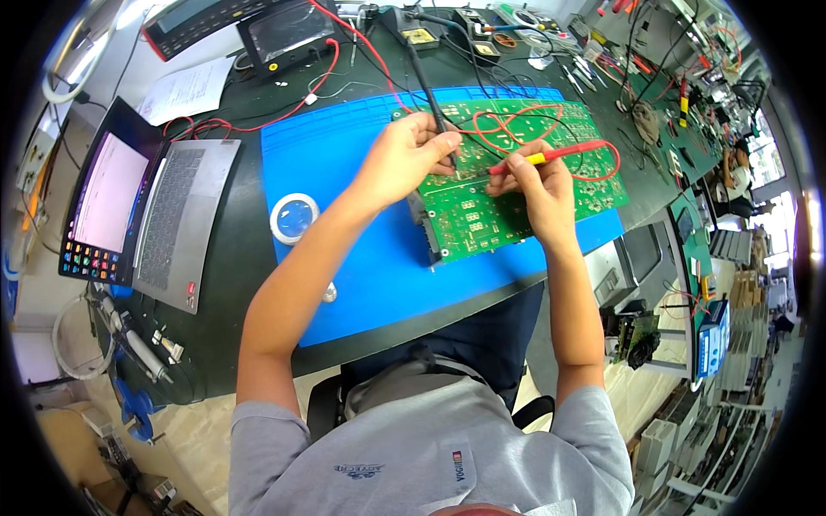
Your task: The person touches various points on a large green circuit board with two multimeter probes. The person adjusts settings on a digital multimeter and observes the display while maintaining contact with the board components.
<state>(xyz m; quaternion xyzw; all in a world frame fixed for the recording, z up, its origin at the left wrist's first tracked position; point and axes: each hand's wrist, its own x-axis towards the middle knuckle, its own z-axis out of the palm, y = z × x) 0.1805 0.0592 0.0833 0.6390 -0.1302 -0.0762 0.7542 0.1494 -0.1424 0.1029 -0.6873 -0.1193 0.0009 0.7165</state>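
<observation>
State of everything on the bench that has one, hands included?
Left hand: closed on black probe
Right hand: closed on red-and-yellow probe
Both probes: held over the board, tip contact unclear
Green circuit board: lying on the blue mat
Blue mat: spread on the bench
Laptop: open, screen lit
Paper: lying on the bench

The dark bench (231, 292) bears a laptop (179, 202), papers (185, 90) and blue mat (379, 279).
</observation>
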